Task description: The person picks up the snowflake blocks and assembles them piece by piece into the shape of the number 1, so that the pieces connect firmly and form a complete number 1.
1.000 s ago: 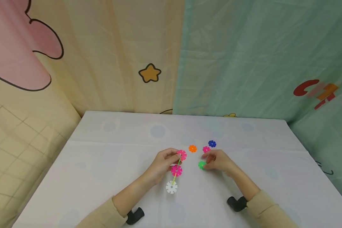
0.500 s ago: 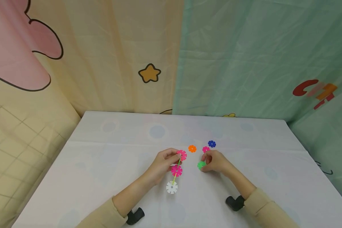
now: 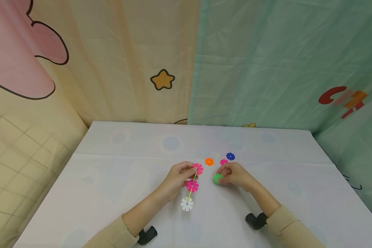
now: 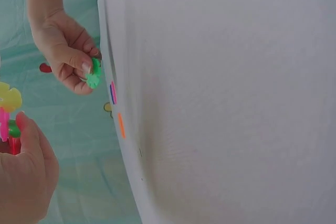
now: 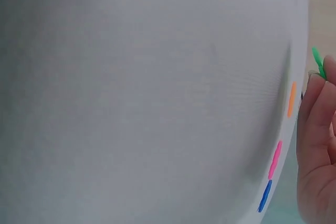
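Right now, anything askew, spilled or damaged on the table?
Nothing stands out. The orange disc, pink disc and blue disc lie flat on the table; the left hand holds the chain, the right hand the green disc. No spill; fine cracks: too small to tell.

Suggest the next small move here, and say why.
Probably bring the green disc toward the joined chain: the right hand pinches the disc apart from it, while the left hand holds the chain near its far end.
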### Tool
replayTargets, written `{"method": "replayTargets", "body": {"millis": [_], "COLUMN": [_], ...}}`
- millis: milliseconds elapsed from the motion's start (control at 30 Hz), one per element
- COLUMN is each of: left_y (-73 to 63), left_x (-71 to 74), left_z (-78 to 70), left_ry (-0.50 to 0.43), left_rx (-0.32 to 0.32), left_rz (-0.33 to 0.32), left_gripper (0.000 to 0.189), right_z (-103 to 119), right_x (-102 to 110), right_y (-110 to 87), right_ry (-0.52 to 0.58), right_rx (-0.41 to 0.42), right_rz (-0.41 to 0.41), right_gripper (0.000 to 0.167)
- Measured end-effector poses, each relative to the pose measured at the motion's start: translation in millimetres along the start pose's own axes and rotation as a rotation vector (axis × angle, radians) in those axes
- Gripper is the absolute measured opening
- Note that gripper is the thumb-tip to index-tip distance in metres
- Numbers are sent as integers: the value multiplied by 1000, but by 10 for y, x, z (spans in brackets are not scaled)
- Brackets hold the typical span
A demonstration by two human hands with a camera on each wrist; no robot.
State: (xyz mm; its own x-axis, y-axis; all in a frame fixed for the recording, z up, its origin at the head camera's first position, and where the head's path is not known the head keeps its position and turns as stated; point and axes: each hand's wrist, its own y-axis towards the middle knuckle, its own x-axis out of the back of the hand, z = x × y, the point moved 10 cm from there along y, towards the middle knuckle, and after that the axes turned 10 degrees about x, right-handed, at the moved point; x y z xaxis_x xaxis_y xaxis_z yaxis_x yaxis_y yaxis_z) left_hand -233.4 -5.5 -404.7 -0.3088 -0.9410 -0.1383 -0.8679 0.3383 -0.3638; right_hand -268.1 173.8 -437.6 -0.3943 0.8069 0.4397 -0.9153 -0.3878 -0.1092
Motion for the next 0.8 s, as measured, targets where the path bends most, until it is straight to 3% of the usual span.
{"method": "replayTargets", "body": {"millis": [367,800], "left_y": [-4,-19], "left_x": [0,-27], "left_z": [9,0], "left_ry": [-6,-10], "left_rx": [-4,-2], "left_rz": [9,19], "left_gripper": [24,24], "right_z": [100,386], "right_x": [-42,-57], "right_y": [18,57], "right_ry": [128,176], "right_rx": [1,63], "right_rz": [29,37], "right_gripper": [29,34]}}
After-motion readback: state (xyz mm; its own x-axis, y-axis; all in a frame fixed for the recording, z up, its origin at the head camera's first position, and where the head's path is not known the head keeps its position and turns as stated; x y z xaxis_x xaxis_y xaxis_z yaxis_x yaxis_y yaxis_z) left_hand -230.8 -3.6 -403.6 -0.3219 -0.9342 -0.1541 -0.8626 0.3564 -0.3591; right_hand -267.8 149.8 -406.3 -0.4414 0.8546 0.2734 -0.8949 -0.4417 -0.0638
